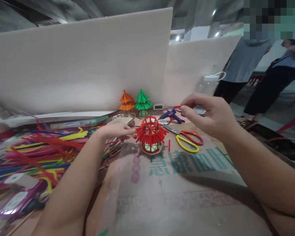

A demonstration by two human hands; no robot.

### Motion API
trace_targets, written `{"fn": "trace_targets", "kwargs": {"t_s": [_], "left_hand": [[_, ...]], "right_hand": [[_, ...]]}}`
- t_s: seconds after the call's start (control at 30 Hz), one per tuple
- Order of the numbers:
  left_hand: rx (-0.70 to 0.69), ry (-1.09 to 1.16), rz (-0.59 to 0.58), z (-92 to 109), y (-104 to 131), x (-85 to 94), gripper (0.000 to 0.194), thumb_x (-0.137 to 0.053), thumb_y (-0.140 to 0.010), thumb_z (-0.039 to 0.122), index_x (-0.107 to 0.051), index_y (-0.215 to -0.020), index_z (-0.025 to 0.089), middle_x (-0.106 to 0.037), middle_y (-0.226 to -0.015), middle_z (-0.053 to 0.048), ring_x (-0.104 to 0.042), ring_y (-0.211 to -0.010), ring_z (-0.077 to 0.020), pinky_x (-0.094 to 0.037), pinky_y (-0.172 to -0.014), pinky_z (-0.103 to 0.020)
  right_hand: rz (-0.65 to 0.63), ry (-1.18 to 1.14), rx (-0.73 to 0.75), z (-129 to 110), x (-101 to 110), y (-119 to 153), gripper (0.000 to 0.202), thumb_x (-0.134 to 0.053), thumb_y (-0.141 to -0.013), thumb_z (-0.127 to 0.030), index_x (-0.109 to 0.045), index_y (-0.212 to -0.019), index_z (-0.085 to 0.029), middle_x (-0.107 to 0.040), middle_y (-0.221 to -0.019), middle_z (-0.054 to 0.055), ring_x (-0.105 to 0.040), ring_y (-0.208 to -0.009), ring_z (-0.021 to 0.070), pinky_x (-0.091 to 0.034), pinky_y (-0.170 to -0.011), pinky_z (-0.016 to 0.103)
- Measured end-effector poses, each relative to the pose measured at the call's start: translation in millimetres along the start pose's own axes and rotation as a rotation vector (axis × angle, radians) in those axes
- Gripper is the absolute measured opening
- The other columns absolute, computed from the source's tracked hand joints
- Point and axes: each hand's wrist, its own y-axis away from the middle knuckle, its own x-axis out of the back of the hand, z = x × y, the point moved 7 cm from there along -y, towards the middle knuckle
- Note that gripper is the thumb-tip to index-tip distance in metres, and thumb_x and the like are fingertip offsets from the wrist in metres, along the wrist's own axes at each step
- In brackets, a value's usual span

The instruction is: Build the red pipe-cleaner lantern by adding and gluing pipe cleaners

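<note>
A small model pavilion [151, 134] of red pipe cleaner pieces stands upright on the plastic-covered table, with a fringed lower roof and an open ring on top. My left hand [120, 131] has its fingertips closed at the left edge of that roof; the exact grip is partly hidden. Raised to the right of the model, my right hand [206, 113] pinches a short red pipe cleaner piece [177, 107] between thumb and forefinger. Another short red piece [169, 145] lies on the table beside the pavilion.
Scissors [189, 141] and a blue glue gun [171, 115] lie right of the model. Behind stand orange [126, 100] and green [142, 103] pavilions. Loose pipe cleaners [39, 147] cover the left side. A water bottle [208, 84] stands by the white board [88, 65]; people stand beyond.
</note>
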Motion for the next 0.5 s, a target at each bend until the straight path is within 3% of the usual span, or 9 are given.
{"fn": "trace_targets", "kwargs": {"t_s": [0.17,0.33,0.43,0.5], "left_hand": [[-0.044,0.084,0.0,-2,-15,-12.2,0.057,-0.064,-0.071,0.076,-0.059,-0.062,0.02,-0.056,-0.066,-0.001,-0.051,-0.058,-0.0142,-0.046,-0.057,-0.026],[-0.057,0.044,-0.008,-3,-19,-13.9,0.044,-0.07,-0.071,0.065,-0.068,-0.073,0.021,-0.064,-0.074,-0.002,-0.058,-0.066,-0.0165,-0.049,-0.061,-0.026],[-0.027,-0.059,0.065,-7,-14,-1.5,0.038,-0.07,-0.07,0.059,-0.071,-0.072,0.021,-0.066,-0.071,-0.002,-0.06,-0.066,-0.0184,-0.047,-0.06,-0.026],[0.001,-0.146,0.195,-11,-7,16.5,0.037,-0.068,-0.071,0.056,-0.068,-0.065,0.02,-0.063,-0.064,-0.003,-0.058,-0.062,-0.0194,-0.042,-0.057,-0.027]], "right_hand": [[-0.011,-0.001,-0.009,0,0,0,0.017,-0.059,-0.092,-0.031,-0.065,-0.08,-0.022,-0.068,-0.074,0.003,-0.061,-0.066,0.0165,-0.044,-0.061,0.031],[-0.025,0.002,-0.006,-1,-2,0,0.017,-0.057,-0.093,-0.031,-0.067,-0.082,-0.022,-0.07,-0.077,0.004,-0.061,-0.069,0.0179,-0.044,-0.063,0.031],[-0.049,-0.002,0.002,-2,-7,1,0.017,-0.057,-0.094,-0.032,-0.068,-0.084,-0.022,-0.07,-0.078,0.004,-0.061,-0.071,0.0179,-0.044,-0.065,0.031],[-0.075,-0.01,0.006,-1,-12,1,0.018,-0.056,-0.094,-0.031,-0.068,-0.086,-0.021,-0.071,-0.08,0.004,-0.061,-0.072,0.0172,-0.044,-0.067,0.03]]}}
